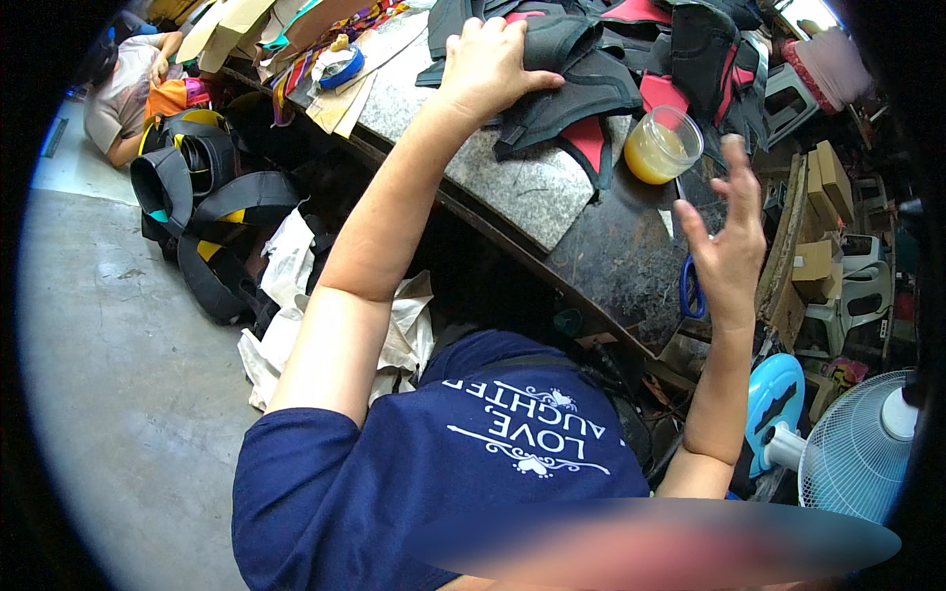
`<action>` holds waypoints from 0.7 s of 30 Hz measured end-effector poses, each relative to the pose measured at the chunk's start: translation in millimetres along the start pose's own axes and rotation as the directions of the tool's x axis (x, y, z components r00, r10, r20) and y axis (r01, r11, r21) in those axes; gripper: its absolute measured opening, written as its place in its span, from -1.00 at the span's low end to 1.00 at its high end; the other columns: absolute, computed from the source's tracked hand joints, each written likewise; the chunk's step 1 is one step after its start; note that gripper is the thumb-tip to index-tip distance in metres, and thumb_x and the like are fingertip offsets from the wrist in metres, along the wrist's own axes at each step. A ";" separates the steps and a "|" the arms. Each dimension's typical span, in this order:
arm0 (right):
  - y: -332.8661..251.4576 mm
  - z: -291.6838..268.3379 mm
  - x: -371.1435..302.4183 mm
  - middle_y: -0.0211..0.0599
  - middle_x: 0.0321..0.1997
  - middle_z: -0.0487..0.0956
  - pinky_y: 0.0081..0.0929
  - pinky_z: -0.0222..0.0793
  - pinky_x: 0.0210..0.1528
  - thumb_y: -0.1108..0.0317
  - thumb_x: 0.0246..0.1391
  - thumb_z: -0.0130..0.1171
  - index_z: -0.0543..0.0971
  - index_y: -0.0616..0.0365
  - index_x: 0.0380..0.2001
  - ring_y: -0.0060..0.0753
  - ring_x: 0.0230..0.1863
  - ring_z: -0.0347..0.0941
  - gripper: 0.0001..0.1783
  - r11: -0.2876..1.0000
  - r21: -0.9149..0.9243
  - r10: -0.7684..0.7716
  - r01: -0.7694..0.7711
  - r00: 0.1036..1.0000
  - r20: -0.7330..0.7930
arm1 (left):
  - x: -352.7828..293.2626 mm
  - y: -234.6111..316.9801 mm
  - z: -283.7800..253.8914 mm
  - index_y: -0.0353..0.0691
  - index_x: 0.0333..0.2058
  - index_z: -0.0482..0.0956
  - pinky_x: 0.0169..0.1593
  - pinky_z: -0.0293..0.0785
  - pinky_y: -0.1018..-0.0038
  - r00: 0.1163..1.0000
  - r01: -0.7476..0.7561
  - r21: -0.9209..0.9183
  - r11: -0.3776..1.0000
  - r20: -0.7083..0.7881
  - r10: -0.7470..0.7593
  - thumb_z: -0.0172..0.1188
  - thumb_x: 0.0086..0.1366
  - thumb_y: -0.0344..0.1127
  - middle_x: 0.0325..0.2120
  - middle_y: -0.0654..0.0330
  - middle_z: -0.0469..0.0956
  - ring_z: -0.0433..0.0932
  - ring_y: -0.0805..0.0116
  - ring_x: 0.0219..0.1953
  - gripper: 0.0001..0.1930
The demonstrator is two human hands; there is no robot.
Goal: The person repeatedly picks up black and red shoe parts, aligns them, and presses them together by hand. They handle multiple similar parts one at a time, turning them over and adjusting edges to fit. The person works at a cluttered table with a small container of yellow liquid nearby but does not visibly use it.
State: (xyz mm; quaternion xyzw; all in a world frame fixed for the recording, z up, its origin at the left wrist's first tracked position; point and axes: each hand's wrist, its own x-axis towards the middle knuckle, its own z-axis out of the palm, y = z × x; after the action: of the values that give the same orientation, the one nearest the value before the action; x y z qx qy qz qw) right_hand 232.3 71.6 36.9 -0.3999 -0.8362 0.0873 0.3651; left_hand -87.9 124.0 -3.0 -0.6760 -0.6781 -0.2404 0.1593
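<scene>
My left hand (490, 67) reaches to the far side of the workbench. Its fingers and spread thumb lie around a folded black fabric piece (564, 44); the fingertips are partly hidden. More black padded pieces with red undersides (583, 140) lie under and beside it. My right hand (731, 231) hovers over the bench's right edge, fingers apart and holding nothing. Just left of it stands a clear round jar (664, 146) of yellowish liquid. Scissors with blue handles (692, 288) lie below that jar, partly hidden by the right hand.
The workbench has a grey speckled slab (532, 202) and a dark worn top (616, 266). Blue tape (341, 69) sits at the far left. Black-yellow straps (227, 197) heap beside the bench. A fan (857, 453) stands lower right, cardboard boxes (818, 266) behind. Another person (128, 98) is upper left.
</scene>
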 end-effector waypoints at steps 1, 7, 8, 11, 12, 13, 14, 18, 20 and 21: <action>-2.1 -4.3 -2.5 -0.13 0.32 0.39 -0.28 0.44 0.19 0.28 0.00 0.40 0.18 -0.07 0.42 -0.11 0.14 0.48 -0.07 0.997 -0.069 -0.022 0.017 0.997 -0.075 | -1.3 1.9 -3.5 -0.23 0.04 0.52 0.06 0.40 0.10 0.998 -0.002 0.014 1.000 -0.056 0.003 0.40 -0.03 0.28 -0.07 0.00 0.56 0.48 -0.01 0.02 -0.19; -0.9 -30.7 -20.1 -0.26 -0.19 0.59 -0.40 0.48 -0.06 0.39 0.05 0.34 0.14 -0.06 0.44 -0.37 -0.18 0.54 -0.08 0.997 -0.072 -0.002 -0.006 0.993 -0.115 | -24.9 20.3 -38.4 -0.19 -0.09 0.61 -0.10 0.54 0.25 0.975 -0.073 -0.140 0.987 -0.218 0.041 0.39 0.08 0.09 -0.28 0.04 0.63 0.62 0.06 -0.19 -0.45; 0.9 -32.3 -26.9 -0.28 -0.26 0.58 -0.42 0.48 -0.09 0.41 0.07 0.32 0.13 -0.08 0.45 -0.39 -0.23 0.54 -0.08 0.989 -0.022 0.147 -0.147 0.989 -0.022 | -32.1 24.8 -45.1 -0.16 -0.11 0.63 -0.22 0.58 0.31 0.957 -0.119 -0.170 0.978 -0.283 0.068 0.36 0.13 0.03 -0.39 0.05 0.65 0.67 0.11 -0.31 -0.54; 9.5 -29.7 -45.6 -0.33 -0.42 0.56 -0.44 0.47 -0.20 0.42 0.11 0.27 0.10 -0.15 0.46 -0.45 -0.38 0.52 -0.10 0.953 0.046 0.292 -0.299 0.950 0.110 | -54.2 43.3 -59.7 -0.09 -0.08 0.61 -0.38 0.57 0.35 0.985 -0.035 -0.260 0.965 -0.172 -0.010 0.35 0.15 0.03 -0.51 0.08 0.65 0.68 0.13 -0.45 -0.56; 12.0 -28.8 -51.6 -0.33 -0.41 0.56 -0.44 0.47 -0.20 0.41 0.12 0.27 0.10 -0.17 0.46 -0.45 -0.38 0.52 -0.10 0.949 0.094 0.289 -0.301 0.949 0.123 | -59.4 50.7 -61.6 -0.07 -0.08 0.61 -0.42 0.56 0.34 0.989 -0.045 -0.292 0.955 -0.150 0.001 0.33 0.18 0.01 -0.55 0.09 0.64 0.67 0.13 -0.49 -0.59; 14.4 -27.5 -56.6 -0.32 -0.41 0.57 -0.44 0.47 -0.21 0.40 0.12 0.27 0.10 -0.18 0.46 -0.46 -0.38 0.52 -0.11 0.940 0.141 0.292 -0.311 0.946 0.140 | -64.5 58.5 -62.2 -0.06 -0.13 0.61 -0.44 0.54 0.33 0.986 -0.080 -0.282 0.956 -0.161 0.035 0.30 0.21 -0.02 -0.59 0.10 0.62 0.66 0.12 -0.51 -0.66; 16.1 -27.6 -61.1 -0.29 -0.39 0.55 -0.37 0.47 -0.20 0.33 0.11 0.29 0.10 -0.21 0.46 -0.38 -0.36 0.52 -0.09 0.930 0.114 0.329 -0.350 0.929 0.172 | -69.0 66.3 -62.0 -0.07 -0.16 0.61 -0.45 0.53 0.32 0.994 -0.068 -0.299 0.952 -0.103 0.039 0.29 0.22 -0.04 -0.61 0.11 0.61 0.65 0.11 -0.53 -0.69; 21.4 -24.4 -67.9 -0.23 -0.28 0.52 -0.20 0.45 -0.14 0.24 0.04 0.35 0.13 -0.25 0.45 -0.20 -0.23 0.51 -0.06 0.880 -0.331 0.429 -0.341 0.870 0.243 | -80.2 83.8 -61.4 -0.09 -0.23 0.61 -0.45 0.52 0.26 0.998 -0.009 -0.360 0.933 0.051 0.030 0.25 0.26 -0.09 -0.64 0.09 0.59 0.64 0.08 -0.53 -0.76; 20.5 -23.9 -68.3 -0.22 -0.26 0.52 -0.22 0.45 -0.12 0.26 0.04 0.35 0.15 -0.23 0.44 -0.22 -0.21 0.50 -0.08 0.926 -0.288 0.298 -0.243 0.940 0.165 | -83.9 87.2 -62.7 -0.10 -0.23 0.62 -0.41 0.53 0.22 0.982 0.100 -0.362 0.927 0.186 -0.034 0.24 0.26 -0.06 -0.61 0.07 0.60 0.64 0.06 -0.51 -0.74; 18.0 -24.6 -68.9 -0.22 -0.25 0.52 -0.24 0.45 -0.11 0.27 0.05 0.34 0.16 -0.22 0.44 -0.23 -0.20 0.50 -0.09 0.939 -0.274 0.251 -0.209 0.959 0.129 | -85.6 88.9 -63.6 -0.10 -0.23 0.62 -0.40 0.53 0.23 0.985 0.096 -0.396 0.913 0.169 -0.030 0.25 0.26 -0.05 -0.60 0.08 0.61 0.64 0.07 -0.50 -0.73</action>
State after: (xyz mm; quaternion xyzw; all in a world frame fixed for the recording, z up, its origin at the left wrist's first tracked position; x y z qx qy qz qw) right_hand 288.5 29.6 9.5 -0.5306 -0.8147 0.0523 0.2283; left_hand -3.5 15.0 13.5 -0.6891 -0.6460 -0.3252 -0.0458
